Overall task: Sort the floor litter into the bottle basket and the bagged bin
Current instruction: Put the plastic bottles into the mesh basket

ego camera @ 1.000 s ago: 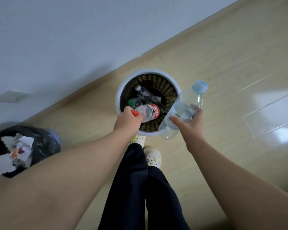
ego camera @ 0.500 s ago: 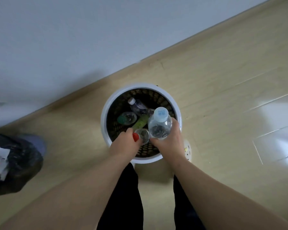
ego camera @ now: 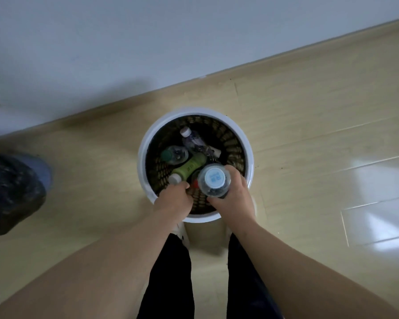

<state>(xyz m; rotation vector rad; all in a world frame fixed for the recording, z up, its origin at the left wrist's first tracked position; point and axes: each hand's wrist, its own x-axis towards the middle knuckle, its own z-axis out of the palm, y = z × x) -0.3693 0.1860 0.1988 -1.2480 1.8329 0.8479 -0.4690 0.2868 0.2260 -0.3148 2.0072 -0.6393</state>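
Right hand [ego camera: 236, 199] grips blue-capped bottle [ego camera: 214, 178] upright over basket [ego camera: 195, 111] | left hand [ego camera: 173, 201] curled alongside, grip unclear

A plain pale grey-blue wall [ego camera: 148, 42] meets a light wood-plank floor [ego camera: 309, 125] along a matching skirting [ego camera: 309, 55] that runs diagonally, with a soft shadow [ego camera: 101, 93] low on the wall and 2 glare patches [ego camera: 378, 176] at right.

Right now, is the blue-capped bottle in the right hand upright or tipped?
Upright: the blue-capped bottle shows its cap end-on to the camera, gripped by the right hand over the basket.
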